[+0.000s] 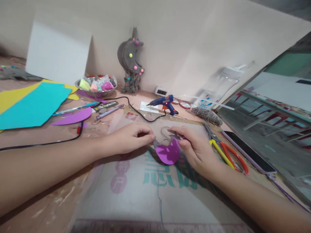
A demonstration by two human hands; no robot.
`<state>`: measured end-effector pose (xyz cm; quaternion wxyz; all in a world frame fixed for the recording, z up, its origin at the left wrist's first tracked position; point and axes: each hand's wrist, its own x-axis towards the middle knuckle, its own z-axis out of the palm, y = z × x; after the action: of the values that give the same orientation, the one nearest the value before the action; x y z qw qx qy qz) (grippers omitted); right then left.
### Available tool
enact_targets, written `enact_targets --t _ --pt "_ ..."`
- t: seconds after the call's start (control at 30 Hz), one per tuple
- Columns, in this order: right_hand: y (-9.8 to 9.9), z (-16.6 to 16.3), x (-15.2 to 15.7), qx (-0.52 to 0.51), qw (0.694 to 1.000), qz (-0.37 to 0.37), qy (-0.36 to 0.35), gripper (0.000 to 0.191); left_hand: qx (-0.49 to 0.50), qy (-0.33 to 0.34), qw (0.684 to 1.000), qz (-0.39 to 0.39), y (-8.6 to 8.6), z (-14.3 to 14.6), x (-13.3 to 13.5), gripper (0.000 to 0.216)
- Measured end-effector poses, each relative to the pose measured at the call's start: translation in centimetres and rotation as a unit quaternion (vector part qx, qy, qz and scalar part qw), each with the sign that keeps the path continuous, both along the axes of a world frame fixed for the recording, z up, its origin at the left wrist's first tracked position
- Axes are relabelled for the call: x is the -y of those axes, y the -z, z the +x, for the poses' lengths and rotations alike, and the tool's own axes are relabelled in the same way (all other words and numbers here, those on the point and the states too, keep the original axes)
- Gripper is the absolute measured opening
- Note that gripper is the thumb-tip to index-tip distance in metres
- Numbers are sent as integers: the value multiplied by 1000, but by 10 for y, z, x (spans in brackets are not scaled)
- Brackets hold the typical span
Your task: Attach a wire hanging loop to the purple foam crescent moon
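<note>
Between my two hands, a purple foam-like piece with a curved, crescent-like outline (169,154) is held just above a printed plastic sheet (107,200). My left hand (136,139) is closed, thumb and fingertips pinching a small grey bit at the piece's left end. My right hand (194,147) grips the upper right end with thumb and index finger; a dark, thin item also shows there, too blurred to name. A thin grey cord (164,131) loops up from the piece between the hands.
Behind lie a blue glue gun (162,103) and grey yarn (206,115). At right are scissors (218,142) and a phone (247,151). Left are turquoise sheets (36,106), a purple scrap (75,117), a black cable (48,146) and a bowl (96,93). A grey moon ornament (125,56) stands by the wall.
</note>
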<state>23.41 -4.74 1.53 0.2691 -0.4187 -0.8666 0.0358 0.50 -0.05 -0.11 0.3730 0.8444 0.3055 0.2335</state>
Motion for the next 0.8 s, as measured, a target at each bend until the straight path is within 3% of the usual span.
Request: enact_targets --t 0.37,0.8 --pt "9 -4 -1 111 989 88 -31 30 -8 -1 1000 4 -3 1 2 27" --pt "10 -7 -2 134 987 88 -29 29 -17 10 1000 24 0 0 1 28"
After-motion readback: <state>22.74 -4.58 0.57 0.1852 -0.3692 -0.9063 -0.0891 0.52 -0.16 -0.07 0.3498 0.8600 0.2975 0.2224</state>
